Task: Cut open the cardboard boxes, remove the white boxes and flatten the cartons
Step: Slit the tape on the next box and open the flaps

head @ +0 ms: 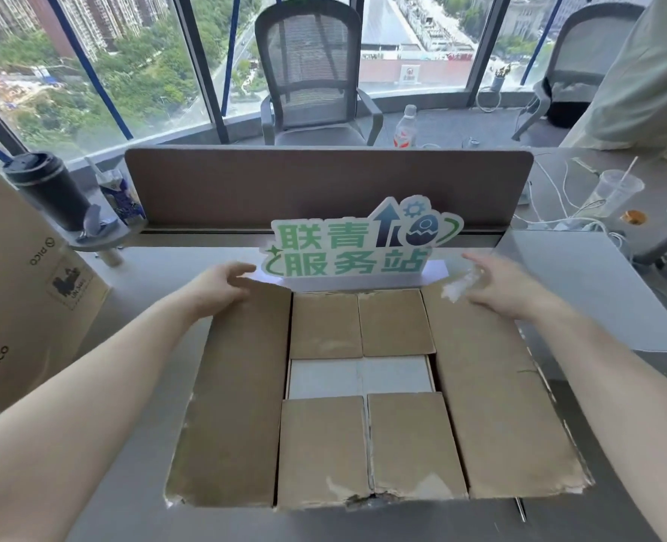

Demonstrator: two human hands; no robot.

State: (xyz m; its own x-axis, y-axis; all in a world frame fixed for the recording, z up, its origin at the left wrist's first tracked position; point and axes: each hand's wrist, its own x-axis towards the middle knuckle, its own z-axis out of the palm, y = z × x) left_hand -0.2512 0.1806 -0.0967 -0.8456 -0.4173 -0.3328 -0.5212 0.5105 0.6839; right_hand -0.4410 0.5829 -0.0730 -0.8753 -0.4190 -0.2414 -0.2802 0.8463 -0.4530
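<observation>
Carton (pixel 363 393) on desk dead ahead between my arms, long flaps folded out left-right, white boxes (pixel 359 377) showing mid-gap; my left hand (pixel 222 285) rests loosely curled on far-left flap corner, nearer than my right hand (pixel 496 283), spread, hovering.

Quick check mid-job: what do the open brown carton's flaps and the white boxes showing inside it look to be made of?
The open brown carton's flaps look like matte corrugated cardboard: tan, with ragged, torn pale edges and scuffs. The white boxes inside seem smooth white paperboard with a faint sheen, though only a strip shows between the inner flaps, so that is less certain.
</observation>
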